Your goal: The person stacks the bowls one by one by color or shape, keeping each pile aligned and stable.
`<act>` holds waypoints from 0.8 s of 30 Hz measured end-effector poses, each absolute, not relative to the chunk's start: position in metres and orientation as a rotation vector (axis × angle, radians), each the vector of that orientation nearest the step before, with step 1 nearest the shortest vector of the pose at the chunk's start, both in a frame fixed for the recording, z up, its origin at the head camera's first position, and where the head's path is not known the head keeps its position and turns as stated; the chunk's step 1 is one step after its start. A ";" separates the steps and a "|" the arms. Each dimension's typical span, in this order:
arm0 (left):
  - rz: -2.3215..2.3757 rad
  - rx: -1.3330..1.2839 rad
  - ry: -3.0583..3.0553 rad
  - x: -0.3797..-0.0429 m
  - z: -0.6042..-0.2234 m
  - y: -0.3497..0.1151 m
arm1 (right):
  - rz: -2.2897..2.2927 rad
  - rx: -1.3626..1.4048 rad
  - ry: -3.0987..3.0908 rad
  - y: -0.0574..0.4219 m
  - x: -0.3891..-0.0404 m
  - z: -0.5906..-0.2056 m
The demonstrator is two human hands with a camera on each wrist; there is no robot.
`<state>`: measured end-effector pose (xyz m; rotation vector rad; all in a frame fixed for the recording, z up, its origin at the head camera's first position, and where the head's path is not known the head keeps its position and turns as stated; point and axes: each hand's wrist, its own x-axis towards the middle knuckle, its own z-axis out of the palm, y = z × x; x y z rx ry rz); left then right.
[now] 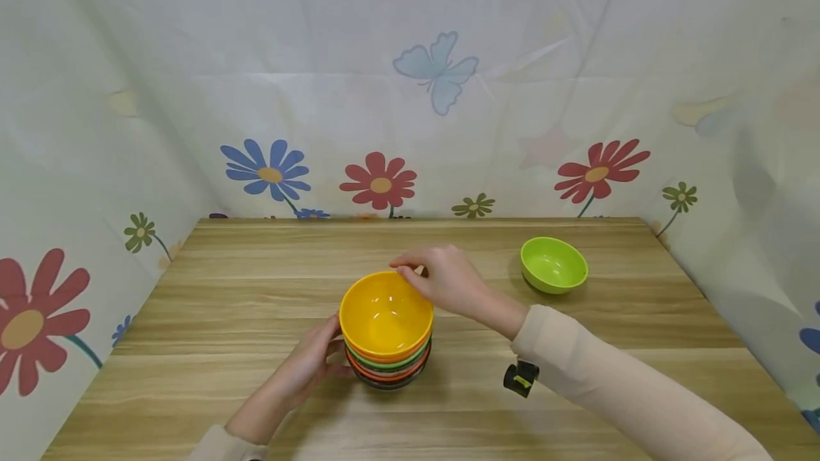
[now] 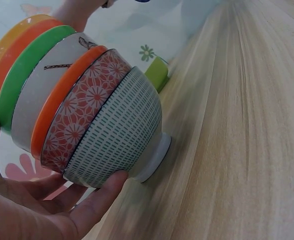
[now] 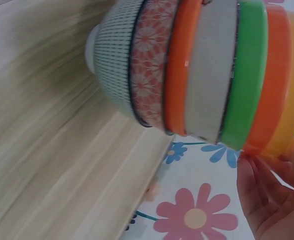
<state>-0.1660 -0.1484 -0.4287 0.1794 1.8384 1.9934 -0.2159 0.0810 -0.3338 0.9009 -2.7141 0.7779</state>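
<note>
A stack of several nested bowls stands on the wooden table, with a yellow bowl (image 1: 386, 314) on top. Below it in the left wrist view come an orange bowl, a green bowl (image 2: 9, 95), a white bowl (image 2: 29, 112) with a brown mark, another orange bowl, a red floral bowl (image 2: 82, 110) and a green-dashed bowl (image 2: 119, 135) at the bottom. My left hand (image 1: 310, 361) holds the stack's left side, fingers spread from the upper rims to the lowest bowl. At the top right edge, my right hand (image 1: 445, 276) pinches the yellow bowl's rim.
A lime green bowl (image 1: 554, 266) sits apart at the back right of the table (image 1: 256, 269). Behind and beside the table hangs a pale sheet (image 1: 320, 105) printed with flowers and a butterfly. A small black device (image 1: 521, 378) hangs at the right sleeve.
</note>
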 end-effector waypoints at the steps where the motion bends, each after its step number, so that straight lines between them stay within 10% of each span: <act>1: 1.993 0.176 1.842 -0.166 -0.429 -0.148 | 0.790 0.907 -2.709 0.082 -0.216 -0.335; 24: 1.992 0.154 1.867 -0.166 -0.430 -0.148 | 0.596 0.923 -2.538 0.127 -0.235 -0.380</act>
